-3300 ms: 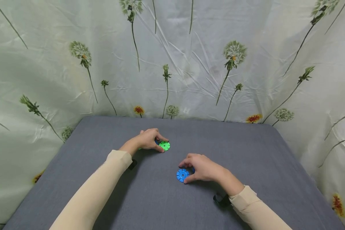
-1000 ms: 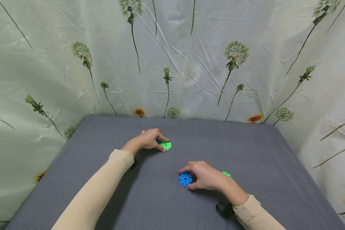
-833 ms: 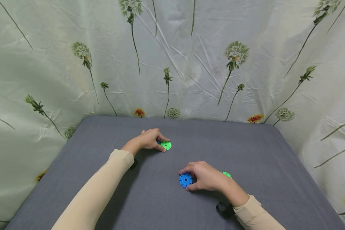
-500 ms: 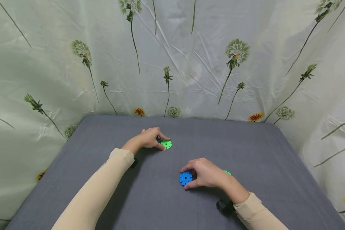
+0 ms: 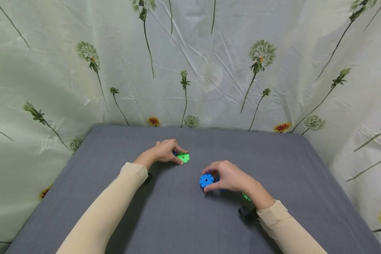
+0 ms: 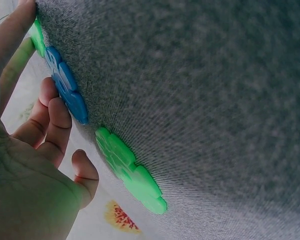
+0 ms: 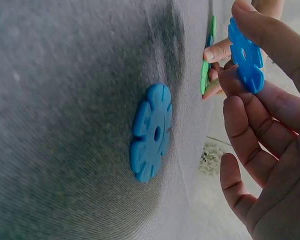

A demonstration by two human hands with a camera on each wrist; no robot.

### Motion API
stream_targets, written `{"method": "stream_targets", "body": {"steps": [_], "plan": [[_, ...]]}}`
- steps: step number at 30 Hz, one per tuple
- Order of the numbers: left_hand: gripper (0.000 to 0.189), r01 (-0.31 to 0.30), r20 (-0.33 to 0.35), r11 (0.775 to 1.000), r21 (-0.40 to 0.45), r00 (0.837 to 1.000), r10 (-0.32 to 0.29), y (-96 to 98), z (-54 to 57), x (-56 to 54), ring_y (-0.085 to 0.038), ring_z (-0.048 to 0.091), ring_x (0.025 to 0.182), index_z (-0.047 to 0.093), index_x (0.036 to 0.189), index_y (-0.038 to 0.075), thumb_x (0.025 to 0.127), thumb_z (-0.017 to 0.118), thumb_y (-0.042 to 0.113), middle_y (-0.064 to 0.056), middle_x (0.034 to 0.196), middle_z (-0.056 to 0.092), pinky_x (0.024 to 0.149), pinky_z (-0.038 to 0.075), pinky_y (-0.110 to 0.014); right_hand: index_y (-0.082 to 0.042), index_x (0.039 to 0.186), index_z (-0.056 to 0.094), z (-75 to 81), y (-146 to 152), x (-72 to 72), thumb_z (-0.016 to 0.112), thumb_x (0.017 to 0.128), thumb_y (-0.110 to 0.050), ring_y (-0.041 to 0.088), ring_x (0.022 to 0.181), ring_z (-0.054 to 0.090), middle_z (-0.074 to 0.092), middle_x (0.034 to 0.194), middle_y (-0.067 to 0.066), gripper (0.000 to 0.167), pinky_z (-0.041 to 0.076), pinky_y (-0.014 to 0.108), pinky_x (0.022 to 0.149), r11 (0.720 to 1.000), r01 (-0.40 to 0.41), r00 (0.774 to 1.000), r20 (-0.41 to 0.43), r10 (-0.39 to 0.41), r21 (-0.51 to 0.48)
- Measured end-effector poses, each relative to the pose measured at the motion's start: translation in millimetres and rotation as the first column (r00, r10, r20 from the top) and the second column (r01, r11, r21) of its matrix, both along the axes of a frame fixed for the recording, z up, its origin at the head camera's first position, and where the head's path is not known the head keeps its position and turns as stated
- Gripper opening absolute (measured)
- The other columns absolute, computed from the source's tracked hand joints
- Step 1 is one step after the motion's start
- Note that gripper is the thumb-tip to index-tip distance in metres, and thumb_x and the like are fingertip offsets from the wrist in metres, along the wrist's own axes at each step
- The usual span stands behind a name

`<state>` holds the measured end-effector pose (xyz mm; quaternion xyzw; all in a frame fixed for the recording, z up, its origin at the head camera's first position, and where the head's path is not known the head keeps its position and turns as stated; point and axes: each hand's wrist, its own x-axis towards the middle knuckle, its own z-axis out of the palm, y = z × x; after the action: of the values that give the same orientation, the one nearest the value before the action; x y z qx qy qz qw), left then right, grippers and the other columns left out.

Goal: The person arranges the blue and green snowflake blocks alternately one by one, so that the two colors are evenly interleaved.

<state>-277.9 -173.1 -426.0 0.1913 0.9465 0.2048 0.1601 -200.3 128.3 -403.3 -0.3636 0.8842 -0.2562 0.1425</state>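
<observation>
My left hand (image 5: 165, 151) rests low on the table and pinches a green notched interlocking disc (image 5: 183, 157) between thumb and index finger. By its middle fingers lies a blue disc (image 6: 67, 85); below the palm is another green disc (image 6: 130, 170), flat on the cloth in the left wrist view. My right hand (image 5: 227, 175) pinches a blue interlocking disc (image 5: 206, 180) by its edges, raised off the cloth as the right wrist view shows. Beneath that hand a second blue disc (image 7: 152, 135) lies on the table. Part of a green disc (image 5: 246, 196) shows beside the right wrist.
Grey cloth covers the table (image 5: 177, 218). Behind it hangs a pale curtain (image 5: 209, 88) printed with dandelions. A black wrist strap (image 5: 247, 213) sits under the right forearm.
My right hand has moved away from me with the blue disc, uncovering part of the blue disc beneath. The green disc by the right wrist has come into view. The left hand has stayed nearly still.
</observation>
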Motion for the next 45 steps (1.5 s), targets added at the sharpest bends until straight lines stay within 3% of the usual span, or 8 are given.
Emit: {"method": "stream_targets", "body": {"steps": [14,29,45], "plan": [[0.053,-0.005,0.004,1.000,-0.004,1.000,0.005,-0.9,0.6,-2.2,-0.016,0.053,0.095,0.075,0.137,0.039,0.087,0.090,0.045,0.000,0.110,0.064,0.081,0.024,-0.040,-0.016,0.125,0.080,-0.5,-5.1,-30.2,0.093,0.085,-0.041,0.009,0.097,0.070,0.078,0.116,-0.002,0.049,0.058,0.033,0.087,0.997,0.066,0.998,-0.005,-0.066,-0.033],[0.052,0.000,0.009,1.000,-0.011,1.000,0.000,-1.3,0.8,-2.6,-0.017,0.054,0.097,0.074,0.137,0.040,0.088,0.089,0.044,0.000,0.110,0.062,0.081,0.023,-0.041,-0.014,0.127,0.080,-8.3,-20.4,-68.3,0.092,0.086,-0.040,0.013,0.091,0.062,0.073,0.105,0.001,0.050,0.053,0.033,0.084,0.990,0.140,0.990,0.003,-0.140,-0.004],[0.052,0.003,0.006,1.000,-0.010,1.000,-0.003,-0.3,-4.7,-4.4,-0.017,0.053,0.096,0.074,0.137,0.040,0.088,0.089,0.045,0.001,0.110,0.064,0.079,0.023,-0.040,-0.011,0.133,0.077,-16.6,-36.8,-86.1,0.089,0.090,-0.038,0.020,0.103,0.066,0.072,0.118,0.007,0.052,0.056,0.041,0.094,0.982,0.181,0.981,0.056,-0.184,0.046]]}}
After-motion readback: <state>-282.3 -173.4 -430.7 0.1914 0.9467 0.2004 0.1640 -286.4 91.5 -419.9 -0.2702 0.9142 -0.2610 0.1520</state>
